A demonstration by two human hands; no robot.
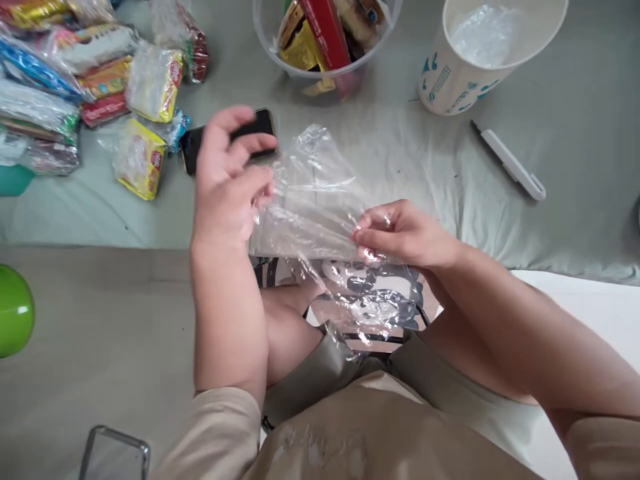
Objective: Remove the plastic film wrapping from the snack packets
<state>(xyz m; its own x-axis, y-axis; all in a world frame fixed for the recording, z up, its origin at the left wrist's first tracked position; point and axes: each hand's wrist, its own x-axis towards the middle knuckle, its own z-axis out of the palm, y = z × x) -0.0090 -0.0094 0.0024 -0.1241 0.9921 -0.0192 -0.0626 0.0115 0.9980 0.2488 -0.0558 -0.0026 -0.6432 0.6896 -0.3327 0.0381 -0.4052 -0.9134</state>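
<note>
A clear plastic bag (313, 200) is stretched between my two hands above my lap. My left hand (227, 177) pinches its left edge with thumb and fingers closed. My right hand (400, 232) pinches the right edge, fingers curled. Behind my left hand a black phone (193, 143) lies on the grey-green sheet (390, 160). More crumpled clear plastic (370, 303) hangs below the bag over my knees.
Several wrapped snack packets (145, 83) lie at the upper left. A clear tub (325, 40) of snacks stands at top centre, a paper cup (480, 53) at top right, a white pen-like tool (510, 160) beside it. A green ball (15, 310) and a second phone (115, 453) are at left.
</note>
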